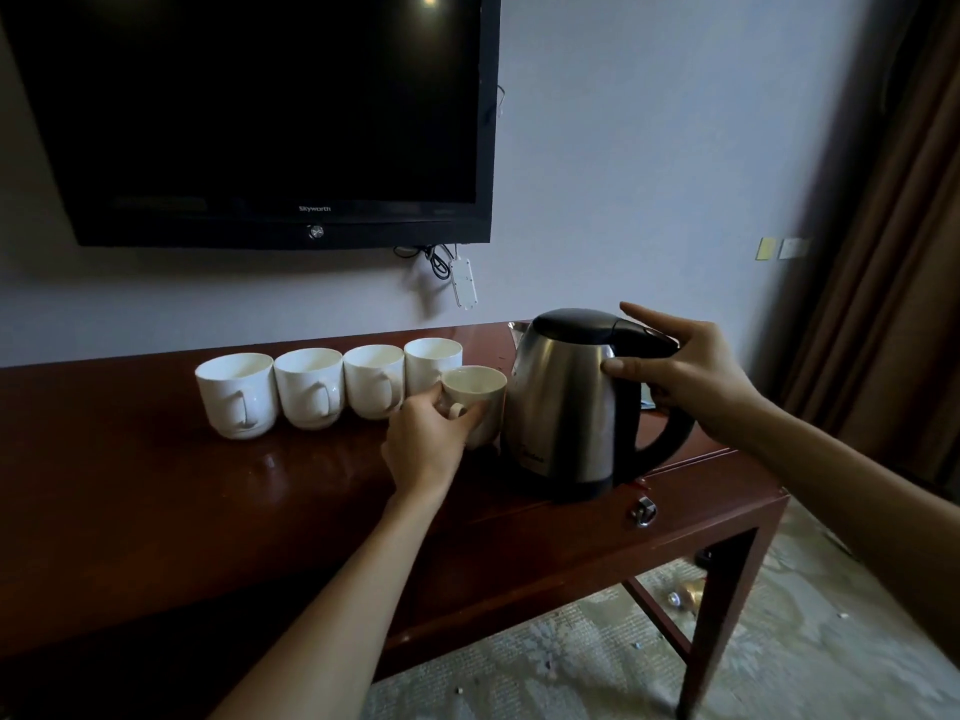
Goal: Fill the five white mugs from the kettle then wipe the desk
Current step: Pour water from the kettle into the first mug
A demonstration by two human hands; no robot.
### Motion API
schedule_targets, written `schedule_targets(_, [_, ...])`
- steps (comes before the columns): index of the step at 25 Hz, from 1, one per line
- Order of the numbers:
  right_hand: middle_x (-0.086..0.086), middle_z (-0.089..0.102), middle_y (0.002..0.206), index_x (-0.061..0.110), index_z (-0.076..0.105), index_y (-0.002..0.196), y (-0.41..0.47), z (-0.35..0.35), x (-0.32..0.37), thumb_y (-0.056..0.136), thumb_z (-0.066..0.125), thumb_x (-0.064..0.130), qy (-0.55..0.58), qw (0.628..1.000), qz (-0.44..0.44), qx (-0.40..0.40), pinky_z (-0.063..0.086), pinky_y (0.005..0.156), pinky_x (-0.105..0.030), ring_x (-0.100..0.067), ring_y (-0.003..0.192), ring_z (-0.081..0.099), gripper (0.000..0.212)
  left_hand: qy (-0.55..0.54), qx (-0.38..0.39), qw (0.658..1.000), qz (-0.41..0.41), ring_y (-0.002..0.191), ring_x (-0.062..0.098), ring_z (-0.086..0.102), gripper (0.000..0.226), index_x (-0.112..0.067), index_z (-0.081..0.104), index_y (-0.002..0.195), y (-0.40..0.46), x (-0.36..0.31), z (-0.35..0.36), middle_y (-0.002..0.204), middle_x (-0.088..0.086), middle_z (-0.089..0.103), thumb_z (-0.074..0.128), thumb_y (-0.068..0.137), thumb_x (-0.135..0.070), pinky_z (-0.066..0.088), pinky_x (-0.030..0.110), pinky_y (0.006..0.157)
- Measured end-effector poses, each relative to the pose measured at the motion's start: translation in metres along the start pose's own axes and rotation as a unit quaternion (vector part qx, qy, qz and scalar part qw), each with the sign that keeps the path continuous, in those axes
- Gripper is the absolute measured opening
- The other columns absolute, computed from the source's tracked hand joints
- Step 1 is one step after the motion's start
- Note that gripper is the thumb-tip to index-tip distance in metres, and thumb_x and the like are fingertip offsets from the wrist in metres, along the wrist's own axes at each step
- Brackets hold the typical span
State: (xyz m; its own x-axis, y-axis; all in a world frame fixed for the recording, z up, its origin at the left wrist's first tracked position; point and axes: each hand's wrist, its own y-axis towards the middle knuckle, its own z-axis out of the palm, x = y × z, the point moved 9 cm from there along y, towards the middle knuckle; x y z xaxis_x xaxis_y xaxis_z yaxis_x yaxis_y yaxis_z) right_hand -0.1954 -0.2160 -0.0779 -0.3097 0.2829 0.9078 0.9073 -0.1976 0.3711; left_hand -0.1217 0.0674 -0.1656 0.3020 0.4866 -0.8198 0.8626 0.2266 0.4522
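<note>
Several white mugs stand on the dark wooden desk (pixel 156 501). A row runs from the leftmost mug (pixel 236 394) to one by the wall (pixel 432 358). My left hand (pixel 428 444) grips a separate mug (pixel 475 394) in front of that row, close to the kettle. The steel kettle (pixel 569 407) with a black lid and handle stands upright at the desk's right end. My right hand (pixel 685 371) reaches to its handle top, thumb on the steel side and fingers spread over the lid, not closed around it.
A black television (pixel 260 111) hangs on the wall above the desk, with cables and a white box (pixel 464 283) under it. A drawer pull (pixel 644 511) sits on the desk front. Brown curtains (pixel 893 252) hang at right. Patterned carpet (pixel 597 657) lies below.
</note>
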Motion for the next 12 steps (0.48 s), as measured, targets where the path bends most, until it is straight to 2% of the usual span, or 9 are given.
schedule_targets(3, [0.011,0.041,0.047,0.026,0.057,0.145,0.003,-0.008,-0.004,0.070,0.091,0.006,-0.007,1.000,-0.003,-0.013,0.031,0.042,-0.024,-0.013,0.042,0.031,0.084,0.054,-0.017,0.998,-0.024,0.101,0.034,0.069,0.037,-0.026,0.075,0.102,0.002,-0.008,0.015,0.096,0.001,0.077,0.076,0.080,-0.056,0.047,0.037,0.073])
schedule_targets(6, [0.014,0.044,0.046,0.026,0.057,0.145,0.006,-0.021,-0.007,0.071,0.091,0.007,-0.015,1.000,-0.005,-0.026,0.034,0.040,-0.021,-0.009,0.039,0.033,0.084,0.071,-0.019,0.996,-0.044,0.104,0.037,0.068,0.041,-0.021,0.072,0.105,0.004,-0.013,0.029,0.102,0.006,0.076,0.073,0.082,-0.056,0.049,0.040,0.078])
schedule_targets(10, [-0.003,0.050,0.067,0.023,0.061,0.143,0.012,-0.031,-0.009,0.052,0.093,0.029,-0.001,1.000,-0.005,-0.014,0.037,0.045,-0.025,-0.013,0.047,0.036,0.096,0.073,-0.027,0.994,-0.071,0.106,0.038,0.067,0.039,-0.017,0.070,0.106,0.013,-0.022,0.048,0.106,0.008,0.074,0.074,0.085,-0.049,0.048,0.039,0.079])
schedule_targets(12, [-0.006,0.052,0.073,0.023,0.062,0.142,0.015,-0.032,-0.011,0.049,0.092,0.032,0.003,1.000,-0.004,-0.004,0.038,0.046,-0.026,-0.016,0.051,0.037,0.098,0.065,-0.037,0.994,-0.084,0.108,0.036,0.066,0.039,-0.015,0.070,0.110,0.018,-0.025,0.058,0.110,0.008,0.072,0.074,0.086,-0.046,0.046,0.039,0.079])
